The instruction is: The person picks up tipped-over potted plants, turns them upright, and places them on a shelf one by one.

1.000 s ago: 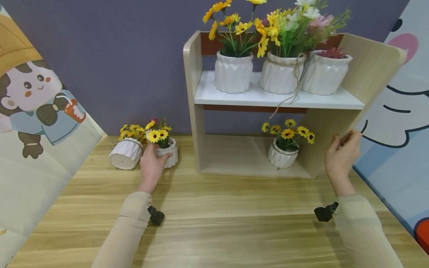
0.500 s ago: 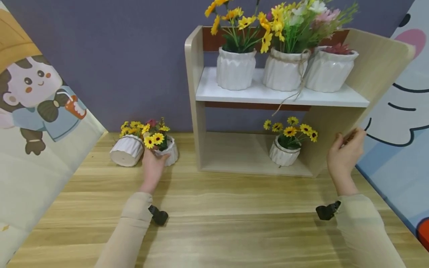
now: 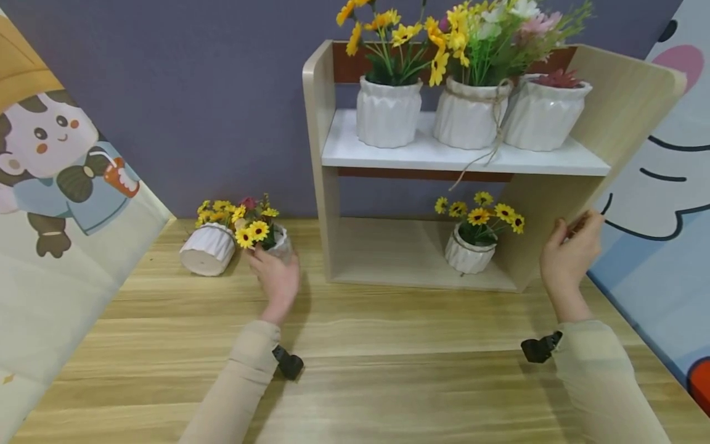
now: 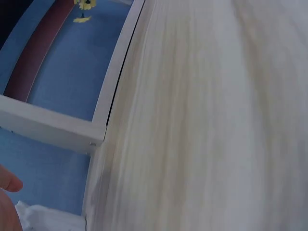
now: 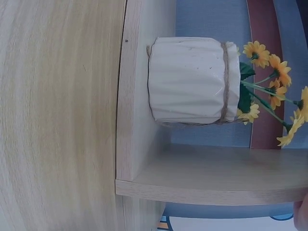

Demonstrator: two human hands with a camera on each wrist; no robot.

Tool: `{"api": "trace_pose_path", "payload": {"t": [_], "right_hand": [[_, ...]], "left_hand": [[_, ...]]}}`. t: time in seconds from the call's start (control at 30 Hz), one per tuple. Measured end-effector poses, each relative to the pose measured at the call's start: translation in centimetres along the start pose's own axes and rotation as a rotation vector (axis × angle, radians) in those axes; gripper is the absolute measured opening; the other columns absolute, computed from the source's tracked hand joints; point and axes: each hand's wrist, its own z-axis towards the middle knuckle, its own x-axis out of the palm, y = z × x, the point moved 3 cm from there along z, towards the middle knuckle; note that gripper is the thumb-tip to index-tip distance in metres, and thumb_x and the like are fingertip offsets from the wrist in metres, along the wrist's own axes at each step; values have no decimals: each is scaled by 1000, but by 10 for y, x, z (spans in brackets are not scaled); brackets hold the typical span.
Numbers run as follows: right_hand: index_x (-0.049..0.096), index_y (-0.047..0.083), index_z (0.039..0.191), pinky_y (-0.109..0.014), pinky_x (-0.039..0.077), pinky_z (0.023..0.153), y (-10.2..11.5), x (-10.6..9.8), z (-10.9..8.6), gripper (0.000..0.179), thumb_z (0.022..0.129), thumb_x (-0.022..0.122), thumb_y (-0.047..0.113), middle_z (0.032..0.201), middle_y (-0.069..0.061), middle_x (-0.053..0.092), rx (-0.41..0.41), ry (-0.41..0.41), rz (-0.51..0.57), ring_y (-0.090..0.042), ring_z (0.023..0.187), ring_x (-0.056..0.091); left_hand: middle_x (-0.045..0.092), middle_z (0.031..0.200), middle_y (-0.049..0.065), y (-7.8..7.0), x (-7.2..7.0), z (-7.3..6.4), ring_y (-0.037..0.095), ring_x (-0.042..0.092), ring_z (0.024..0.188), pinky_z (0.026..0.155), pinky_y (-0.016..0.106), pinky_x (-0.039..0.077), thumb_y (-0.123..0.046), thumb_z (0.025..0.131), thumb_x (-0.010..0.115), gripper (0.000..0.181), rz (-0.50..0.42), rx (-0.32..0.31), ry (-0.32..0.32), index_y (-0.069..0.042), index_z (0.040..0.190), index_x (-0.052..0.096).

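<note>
In the head view, my left hand (image 3: 277, 277) is in front of a white pot (image 3: 283, 243) with yellow flowers (image 3: 252, 233). Its fingers reach to the flowers and the pot's near side, and the palm hides much of the pot. The left wrist view catches a thumb (image 4: 9, 180) above a piece of the white pot (image 4: 50, 219), apart from it. Over on the right, my right hand (image 3: 571, 256) holds the front edge of the wooden shelf's (image 3: 554, 203) side panel. In the right wrist view only a bit of that hand (image 5: 301, 214) shows, at the panel edge.
A second white flowerpot (image 3: 208, 250) lies tipped over at the left. On the shelf's lower level stands a pot with small yellow flowers (image 3: 470, 250). The white upper board (image 3: 344, 148) carries three more white pots. A grey-blue wall (image 3: 222, 111) rises behind.
My left hand has shifted right, from the left side of the white pot to in front of it. Its flowers lean slightly further left than a second ago. The right hand stays at the shelf panel.
</note>
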Motion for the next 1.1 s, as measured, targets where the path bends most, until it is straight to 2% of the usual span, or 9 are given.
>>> {"api": "trace_pose_path", "payload": {"t": [0.13, 0.33, 0.43, 0.6, 0.73, 0.87, 1.1], "right_hand": [[46, 4, 115, -24, 35, 69, -1, -1, 1, 29, 94, 41, 24, 89, 2, 43, 20, 4, -5, -24, 86, 51], [46, 4, 115, -24, 35, 70, 0, -1, 2, 30, 94, 41, 25, 92, -3, 46, 36, 6, -11, -24, 87, 50], [46, 1, 115, -25, 35, 70, 0, 0, 1, 32, 94, 40, 25, 93, -9, 47, 27, 13, -14, -25, 87, 50], [44, 3, 118, -28, 36, 72, 0, 0, 0, 32, 95, 39, 26, 102, -18, 50, 26, 25, -12, -28, 90, 52], [44, 6, 118, -27, 36, 73, -1, 1, 0, 31, 95, 39, 26, 104, -19, 50, 23, 27, -7, -29, 92, 52], [45, 6, 117, -26, 36, 73, -1, 2, 0, 30, 95, 40, 25, 100, -15, 49, 21, 22, -3, -28, 91, 52], [44, 6, 118, -28, 36, 71, -1, 2, -1, 31, 95, 38, 27, 102, -17, 49, 12, 30, -7, -28, 90, 51]], "left_hand": [[10, 146, 24, 1, -1, 2, 38, 23, 131, 107, 48, 25, -18, 76, 68, 75, 4, 16, 3, 5, 134, 27], [17, 143, 20, 4, -6, 7, 36, 31, 127, 107, 46, 27, -15, 76, 66, 71, -7, 41, 10, 4, 133, 28], [19, 140, 20, 7, -10, 8, 37, 32, 125, 107, 47, 25, -20, 74, 69, 76, 17, 25, 1, 4, 132, 27], [22, 138, 24, 11, -17, 13, 37, 27, 127, 109, 49, 17, -33, 70, 71, 91, 128, 4, -48, 6, 135, 22], [30, 129, 25, 15, -22, 20, 35, 30, 123, 109, 46, 18, -41, 67, 72, 93, 182, -4, -116, 9, 131, 26], [34, 127, 25, 19, -25, 25, 35, 32, 121, 109, 43, 19, -49, 66, 74, 97, 178, -30, -145, 8, 129, 28], [38, 131, 22, 21, -27, 27, 35, 36, 124, 108, 41, 25, -48, 62, 77, 105, 81, -98, -121, 2, 137, 23]]}}
